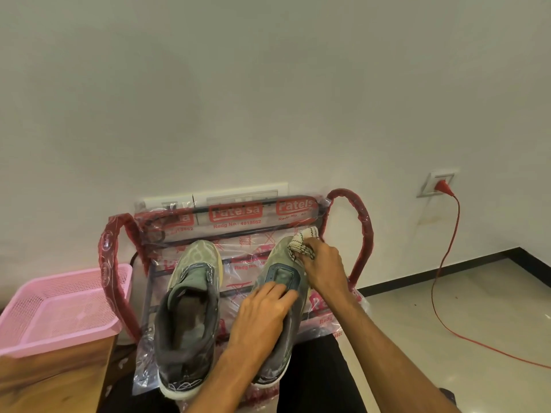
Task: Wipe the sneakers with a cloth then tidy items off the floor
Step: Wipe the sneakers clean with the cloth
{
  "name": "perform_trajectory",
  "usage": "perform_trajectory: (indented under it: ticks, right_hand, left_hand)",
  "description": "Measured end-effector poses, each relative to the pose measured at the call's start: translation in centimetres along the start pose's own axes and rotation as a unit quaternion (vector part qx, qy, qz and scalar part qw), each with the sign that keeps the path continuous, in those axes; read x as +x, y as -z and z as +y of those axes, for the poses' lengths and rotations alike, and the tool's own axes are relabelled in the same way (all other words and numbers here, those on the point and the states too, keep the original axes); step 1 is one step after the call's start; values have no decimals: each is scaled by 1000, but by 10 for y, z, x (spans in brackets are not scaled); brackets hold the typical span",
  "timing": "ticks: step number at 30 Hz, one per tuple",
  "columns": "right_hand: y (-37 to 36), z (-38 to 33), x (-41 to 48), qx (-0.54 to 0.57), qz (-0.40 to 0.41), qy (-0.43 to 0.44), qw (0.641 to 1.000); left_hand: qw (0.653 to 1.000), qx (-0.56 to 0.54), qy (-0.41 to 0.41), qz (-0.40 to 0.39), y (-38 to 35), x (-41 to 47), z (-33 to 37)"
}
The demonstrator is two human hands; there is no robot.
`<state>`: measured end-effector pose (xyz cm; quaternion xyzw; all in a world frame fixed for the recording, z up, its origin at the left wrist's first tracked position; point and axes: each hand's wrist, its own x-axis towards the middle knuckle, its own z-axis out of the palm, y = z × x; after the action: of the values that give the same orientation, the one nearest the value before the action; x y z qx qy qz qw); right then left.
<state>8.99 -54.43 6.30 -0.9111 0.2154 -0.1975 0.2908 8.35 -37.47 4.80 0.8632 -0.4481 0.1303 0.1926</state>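
Observation:
Two grey-green sneakers stand side by side on a plastic-wrapped shoe rack (362,234), toes toward the wall. The left sneaker (190,308) is untouched. My left hand (262,314) lies over the opening of the right sneaker (281,272), fingers straight along its tongue. My right hand (323,269) grips a white cloth (301,244) with dark stitching, bunched against the right sneaker's toe.
A pink mesh basket (56,311) sits on a wooden surface (50,383) at the left. A red cord (441,281) runs from a wall socket (438,184) down across the tiled floor at the right. The white wall is just behind the rack.

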Motion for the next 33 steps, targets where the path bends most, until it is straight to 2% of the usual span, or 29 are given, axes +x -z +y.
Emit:
perform_trajectory:
  ticks: [3,6,12,19,25,27,29,33]
  right_hand:
    - [3,9,-5,8,-42,9,999]
    - [10,13,-10,17,-59,-5,998]
    - [17,11,-30,-29,-119,17,992]
    - [5,4,-18,-33,-64,-8,997]
    - [-1,-1,-2,26,-82,-54,995]
    - [1,-2,-10,56,-111,-66,990]
    - [-1,0,-24,57,-138,-67,987]
    - [-9,1,-40,12,-91,-56,994]
  left_hand:
    - [998,10,20,-62,6,9,-1]
    - [995,35,19,-90,6,14,-5]
    - [997,12,34,-74,0,17,-9]
    - [998,-60,8,5,2,17,-13]
    - [980,-142,135,28,-4,18,-20]
    - [971,-160,175,27,-2,18,-22]
    - [965,-177,195,15,-1,19,-24]
    - [962,-189,198,17,0,16,-23]
